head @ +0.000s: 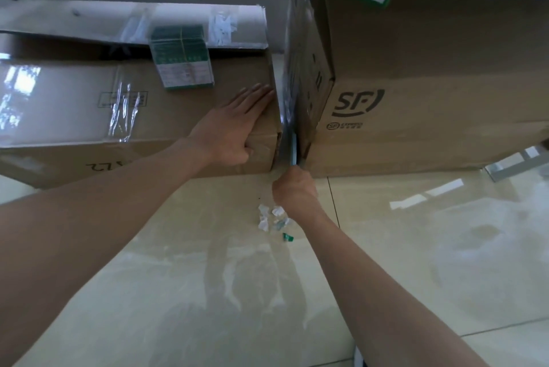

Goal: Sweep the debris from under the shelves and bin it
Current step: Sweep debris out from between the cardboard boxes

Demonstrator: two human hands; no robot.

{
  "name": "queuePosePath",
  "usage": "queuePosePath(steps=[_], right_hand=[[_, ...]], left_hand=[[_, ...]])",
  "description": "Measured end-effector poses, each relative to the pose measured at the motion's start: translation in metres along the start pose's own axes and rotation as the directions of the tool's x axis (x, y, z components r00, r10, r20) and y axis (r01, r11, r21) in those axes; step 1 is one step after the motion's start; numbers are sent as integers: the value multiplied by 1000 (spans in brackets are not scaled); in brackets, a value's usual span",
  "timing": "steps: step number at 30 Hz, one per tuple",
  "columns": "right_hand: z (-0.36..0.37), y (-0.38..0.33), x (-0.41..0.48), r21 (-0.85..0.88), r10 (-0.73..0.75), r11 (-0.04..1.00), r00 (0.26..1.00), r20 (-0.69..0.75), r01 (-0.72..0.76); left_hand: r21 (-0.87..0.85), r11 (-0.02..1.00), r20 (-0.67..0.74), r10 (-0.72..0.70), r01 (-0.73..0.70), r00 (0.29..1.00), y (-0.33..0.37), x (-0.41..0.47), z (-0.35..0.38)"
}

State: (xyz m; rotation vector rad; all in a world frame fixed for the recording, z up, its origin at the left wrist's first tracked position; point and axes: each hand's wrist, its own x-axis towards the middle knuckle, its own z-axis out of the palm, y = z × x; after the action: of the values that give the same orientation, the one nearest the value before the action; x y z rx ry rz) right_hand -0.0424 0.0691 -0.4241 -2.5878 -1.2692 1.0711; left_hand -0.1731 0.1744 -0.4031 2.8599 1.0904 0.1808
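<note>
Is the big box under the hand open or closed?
Open: the box has a top flap lifted up behind the left hand.

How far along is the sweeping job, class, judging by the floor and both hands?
Done: a small debris pile lies on the floor tiles. In hand: the right hand works a blue tool between the boxes; the left hand braces the left box. Left: binning; no bin is visible.
</note>
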Motion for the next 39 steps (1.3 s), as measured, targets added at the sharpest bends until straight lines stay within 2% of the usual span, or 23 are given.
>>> queuePosePath(steps=[5, 7, 11, 13, 16, 20, 23, 25, 28, 35, 39], right_hand=[[-19, 4, -14, 13, 70, 997, 990, 123, -73], [-28, -4, -17, 13, 24, 1000, 996, 84, -25], [-27, -22, -8, 124, -49, 991, 996, -70, 58], [-20, -24, -2, 155, -53, 986, 994, -94, 67], [-18, -15, 2, 158, -3, 987, 999, 34, -3], [-31, 9, -10, 62, 115, 989, 964, 238, -133], [-38, 20, -24, -49, 122, 992, 951, 285, -112], [-46, 21, -31, -49, 86, 996, 947, 308, -74], [-56, 15, -35, 42, 21, 999, 963, 267, -33], [-29, 5, -17, 90, -54, 995, 999, 5, 54], [-19, 19, -18, 60, -31, 998, 998, 51, 28]], left_hand=[[20, 1000, -7, 3, -3, 1000, 1, 0, -1], [16, 1000, -4, -3, 3, 1000, 0, 0, -1], [13, 1000, -2, 1, -1, 1000, 0, 1, 0], [11, 1000, -5, 2, -2, 1000, -1, 1, 0], [-2, 1000, -7, -6, 6, 1000, -1, 0, 1], [1, 1000, -17, -13, 13, 1000, 0, 1, 2], [4, 1000, -23, -17, 17, 1000, 0, 1, 1], [1, 1000, -17, -17, 17, 1000, 1, 1, 2], [3, 1000, -14, -20, 20, 1000, -1, 2, 2], [3, 1000, -11, -19, 19, 1000, 0, 1, 1], [1, 1000, 4, -23, 23, 1000, 0, 1, 0]])
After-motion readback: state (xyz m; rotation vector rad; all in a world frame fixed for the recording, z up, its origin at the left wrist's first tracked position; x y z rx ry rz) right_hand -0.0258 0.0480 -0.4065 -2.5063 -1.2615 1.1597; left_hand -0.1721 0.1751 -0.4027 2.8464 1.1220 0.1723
